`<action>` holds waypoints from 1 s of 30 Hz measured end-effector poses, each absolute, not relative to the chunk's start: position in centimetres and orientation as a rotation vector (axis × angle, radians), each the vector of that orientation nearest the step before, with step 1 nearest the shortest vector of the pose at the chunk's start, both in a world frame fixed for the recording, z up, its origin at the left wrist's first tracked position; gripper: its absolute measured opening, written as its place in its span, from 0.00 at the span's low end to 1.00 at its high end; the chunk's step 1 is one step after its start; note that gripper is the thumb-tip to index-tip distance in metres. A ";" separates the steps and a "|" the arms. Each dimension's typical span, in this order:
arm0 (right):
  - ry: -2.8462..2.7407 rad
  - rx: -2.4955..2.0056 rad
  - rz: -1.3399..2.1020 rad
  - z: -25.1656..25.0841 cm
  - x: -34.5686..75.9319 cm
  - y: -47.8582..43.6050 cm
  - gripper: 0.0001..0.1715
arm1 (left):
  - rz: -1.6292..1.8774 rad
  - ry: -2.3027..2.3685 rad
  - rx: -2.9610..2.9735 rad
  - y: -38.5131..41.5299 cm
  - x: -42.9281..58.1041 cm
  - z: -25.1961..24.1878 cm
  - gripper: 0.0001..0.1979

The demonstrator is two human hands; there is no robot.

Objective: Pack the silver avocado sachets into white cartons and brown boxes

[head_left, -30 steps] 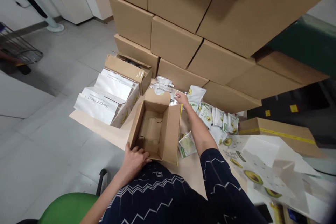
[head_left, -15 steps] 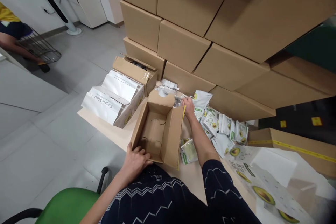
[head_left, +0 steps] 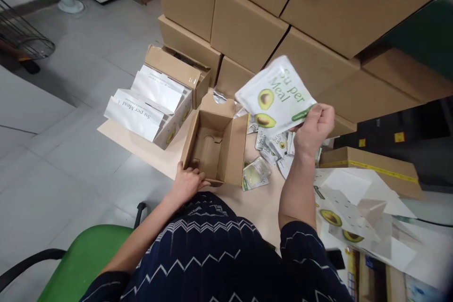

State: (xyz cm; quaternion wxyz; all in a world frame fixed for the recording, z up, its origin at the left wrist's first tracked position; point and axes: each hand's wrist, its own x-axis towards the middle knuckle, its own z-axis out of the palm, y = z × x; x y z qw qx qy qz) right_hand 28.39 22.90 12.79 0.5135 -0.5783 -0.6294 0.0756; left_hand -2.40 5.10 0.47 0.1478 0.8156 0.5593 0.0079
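Note:
My right hand point(head_left: 314, 128) is closed on the lower corner of a white pouch point(head_left: 274, 96) printed "Su per Meal" with avocados, held up above the table. My left hand point(head_left: 190, 183) grips the near left edge of an open cardboard box point(head_left: 208, 153), fingers over the rim. The box's flaps stand open, and nothing shows inside it. To its right lies a clear plastic packet point(head_left: 257, 171) on top of a white-and-green pouch. Several more white pouches point(head_left: 276, 142) are heaped behind that, partly hidden by the raised pouch and my forearm.
Left of the box stand a white printed carton point(head_left: 173, 125) with raised flaps and an open brown box point(head_left: 177, 67). Stacked cardboard boxes point(head_left: 247, 26) wall the back. A larger avocado-printed carton point(head_left: 348, 207) is at right, a green chair point(head_left: 88, 264) at lower left.
My right hand has come away from beside the box's far corner, moving right and up with a white pouch. A clear packet now lies on the pouch right of the box. The view has tilted down.

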 end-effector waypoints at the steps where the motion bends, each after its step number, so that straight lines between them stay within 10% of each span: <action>1: -1.573 -1.346 0.165 13.8 27.0 21.9 0.20 | 0.053 1.613 2.350 5.1 -2.5 0.4 0.23; 11: -3.259 -0.998 0.249 11.3 12.3 18.7 0.16 | 0.211 1.552 2.371 4.3 -4.5 0.3 0.16; 25: -3.112 -0.916 1.451 1.5 11.4 20.1 0.32 | 0.221 1.619 2.346 4.2 -4.0 -0.2 0.14; 30: -3.390 -0.964 1.510 0.8 11.6 18.8 0.18 | 0.253 1.702 2.369 4.4 -3.6 0.1 0.24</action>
